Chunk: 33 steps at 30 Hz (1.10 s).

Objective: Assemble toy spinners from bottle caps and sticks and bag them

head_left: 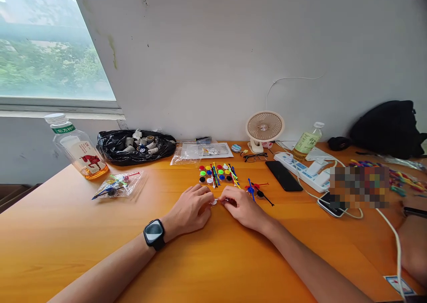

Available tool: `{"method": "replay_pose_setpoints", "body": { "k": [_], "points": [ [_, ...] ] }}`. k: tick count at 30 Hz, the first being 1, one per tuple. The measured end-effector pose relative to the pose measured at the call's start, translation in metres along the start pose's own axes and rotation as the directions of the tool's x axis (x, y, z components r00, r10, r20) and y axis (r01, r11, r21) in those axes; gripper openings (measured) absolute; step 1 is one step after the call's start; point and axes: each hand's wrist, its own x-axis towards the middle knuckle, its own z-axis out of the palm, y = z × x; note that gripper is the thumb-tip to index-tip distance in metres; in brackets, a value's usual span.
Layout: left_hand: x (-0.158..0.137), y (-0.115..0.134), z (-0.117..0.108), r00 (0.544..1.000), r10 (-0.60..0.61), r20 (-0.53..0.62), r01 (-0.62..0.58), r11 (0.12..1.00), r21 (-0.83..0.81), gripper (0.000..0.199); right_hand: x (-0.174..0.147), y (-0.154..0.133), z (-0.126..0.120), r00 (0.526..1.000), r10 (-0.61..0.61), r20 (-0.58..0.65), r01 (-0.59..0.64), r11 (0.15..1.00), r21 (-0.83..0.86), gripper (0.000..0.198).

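Observation:
My left hand [195, 207], with a black watch on the wrist, is closed with its fingertips at a small white plastic disc [214, 202] low over the table. Across from it, my right hand [243, 209] pinches a thin white piece that meets the disc; the fingers partly hide it. Just beyond my hands lie coloured discs [202, 179] in rows, with slim plastic arrows [214, 175] between and beside them. To the right of my right hand lie blue, red and black spinners [256, 189], each an arrow on a disc.
At left stand a clear bag of spinners [116, 185], a large bottle [78, 149] and a black plastic bag [110, 147]. Beyond are glasses [255, 157] and a fan [265, 127]. Right are a black phone [283, 176], a power strip [303, 172], cables and another person's arm [413, 241].

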Motion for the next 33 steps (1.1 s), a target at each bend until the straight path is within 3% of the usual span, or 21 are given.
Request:
{"method": "replay_pose_setpoints", "body": {
  "k": [10,14,19,21,24,27,29,31,33],
  "points": [
    [-0.003,0.002,0.0,1.0,-0.016,0.013,0.016,1.0,-0.02,0.023,0.0,-0.005,-0.005,1.0,-0.007,0.021,0.008,0.999,-0.037,0.02],
    [-0.006,0.003,-0.003,1.0,-0.017,-0.018,0.016,0.998,-0.068,0.025,-0.001,-0.008,-0.01,0.993,-0.003,-0.121,-0.011,0.994,-0.108,0.017],
    [-0.009,0.0,-0.007,0.99,-0.097,-0.101,0.083,0.987,-0.136,0.045,-0.003,-0.016,-0.012,0.938,0.15,-0.311,-0.225,0.949,-0.22,0.037],
    [-0.01,-0.003,-0.008,0.98,-0.135,-0.145,0.11,0.979,-0.172,0.047,-0.004,-0.021,-0.011,0.953,0.162,-0.256,-0.213,0.959,-0.187,0.042],
    [-0.01,-0.006,-0.01,0.965,-0.18,-0.192,0.14,0.968,-0.206,0.044,-0.005,-0.025,-0.01,0.974,0.172,-0.146,-0.168,0.985,0.034,0.043],
    [-0.01,-0.008,-0.011,0.946,-0.222,-0.239,0.167,0.959,-0.227,0.042,-0.006,-0.025,-0.014,0.939,0.232,-0.255,-0.157,0.946,0.282,0.055],
    [-0.01,-0.01,-0.011,0.939,-0.233,-0.253,0.174,0.956,-0.237,0.039,-0.005,-0.02,-0.021,0.902,0.266,-0.341,-0.148,0.931,0.334,0.054],
    [-0.01,-0.012,-0.011,0.937,-0.239,-0.254,0.178,0.954,-0.242,0.035,-0.003,-0.013,-0.033,0.871,0.259,-0.417,-0.156,0.952,0.265,0.053],
    [-0.009,-0.014,-0.011,0.932,-0.255,-0.256,0.192,0.95,-0.247,0.032,0.001,-0.002,-0.047,0.848,0.201,-0.49,-0.185,0.979,0.081,0.051]
  ]
}}
